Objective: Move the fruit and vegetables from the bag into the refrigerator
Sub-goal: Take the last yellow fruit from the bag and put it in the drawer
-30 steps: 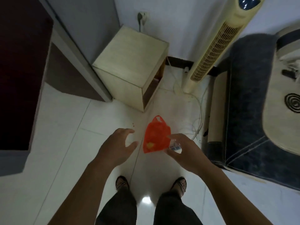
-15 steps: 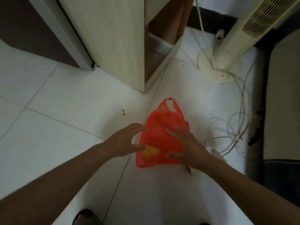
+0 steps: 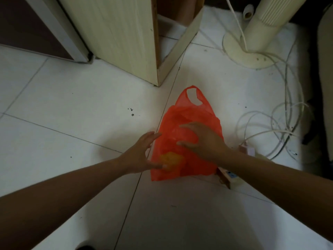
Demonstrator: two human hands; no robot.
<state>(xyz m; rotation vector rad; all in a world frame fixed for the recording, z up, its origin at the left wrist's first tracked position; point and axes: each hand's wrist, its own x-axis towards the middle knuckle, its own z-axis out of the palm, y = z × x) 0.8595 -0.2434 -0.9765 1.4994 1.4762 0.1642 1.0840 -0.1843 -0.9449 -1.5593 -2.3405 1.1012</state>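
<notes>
Red bag lies flat on the floor, handle toward the cabinet corner, near but apart. Fruit shows yellow through the bag's near-left part. Left hand is open, fingers spread, at the bag's left edge. Right hand is open, spread over the bag's middle; contact unclear. Tile stretches wide left of the bag. Cords and power strip crowd its right edge.

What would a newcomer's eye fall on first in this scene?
The red plastic bag lies on the white tiled floor at the centre, a yellow item showing through near its lower end. Both hands are at it: the left hand at its left edge, the right hand spread over its middle. A tangle of white cables lies to the right.
</notes>
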